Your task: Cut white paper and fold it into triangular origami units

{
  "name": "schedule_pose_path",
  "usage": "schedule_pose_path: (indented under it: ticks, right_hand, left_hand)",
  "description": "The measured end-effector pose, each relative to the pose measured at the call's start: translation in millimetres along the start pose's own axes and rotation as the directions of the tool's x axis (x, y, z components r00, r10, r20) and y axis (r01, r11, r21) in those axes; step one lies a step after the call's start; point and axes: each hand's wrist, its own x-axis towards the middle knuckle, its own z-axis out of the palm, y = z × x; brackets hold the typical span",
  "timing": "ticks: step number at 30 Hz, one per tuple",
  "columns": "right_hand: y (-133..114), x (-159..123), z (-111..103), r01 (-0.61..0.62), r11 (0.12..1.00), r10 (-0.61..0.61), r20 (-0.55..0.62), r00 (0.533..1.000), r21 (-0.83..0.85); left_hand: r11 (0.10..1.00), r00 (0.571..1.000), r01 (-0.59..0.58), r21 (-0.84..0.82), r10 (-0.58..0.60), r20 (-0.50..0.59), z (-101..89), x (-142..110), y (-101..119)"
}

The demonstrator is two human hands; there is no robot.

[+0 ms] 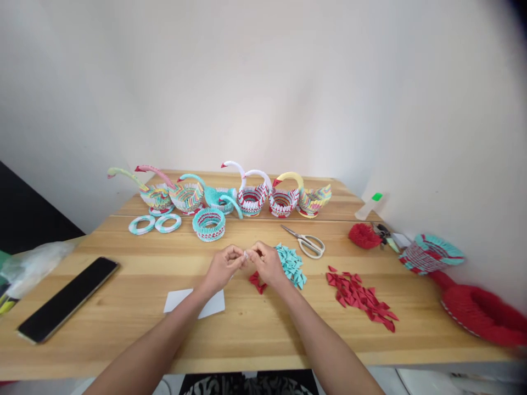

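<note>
My left hand [225, 264] and my right hand [265, 261] meet above the middle of the table, fingertips pinched together. Between them is a small white paper piece [246, 254], mostly covered by the fingers. Under my right hand lie a few red folded paper pieces [258, 282]. Just right of that hand is a pile of turquoise folded paper triangles [291, 265]. A white sheet of paper [213, 305] lies flat, partly beneath my left forearm.
Paper swans [188, 197] line the table's back, with a turquoise paper ring basket [209, 224] and two flat rings [168, 223] before them. Scissors [312, 247] and red triangles [362, 298] lie right. A black phone [68, 299] lies left; a red paper model [481, 310] sits far right.
</note>
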Motion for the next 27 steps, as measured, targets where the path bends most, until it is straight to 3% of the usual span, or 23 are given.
schedule_pose_path:
  ticks: [7, 16, 27]
  right_hand:
    - [-0.8, 1.5, 3.3, -0.088, 0.969, 0.078, 0.055, 0.995, 0.231]
    - [0.3, 1.5, 0.8, -0.073, 0.976, 0.067, 0.032, 0.997, 0.203]
    - [-0.5, 0.9, 4.3, -0.075, 0.973, 0.08, -0.015, 0.997, 0.218]
  left_hand:
    - [0.999, 0.998, -0.028, -0.027, 0.027, -0.064, -0.3, 0.8, -1.7]
    - [0.998, 0.998, -0.031, -0.061, 0.034, 0.05, -3.7, 1.5, 0.5]
    - [0.995, 0.998, -0.003, -0.1, 0.01, 0.06, -4.0, 1.9, 3.2]
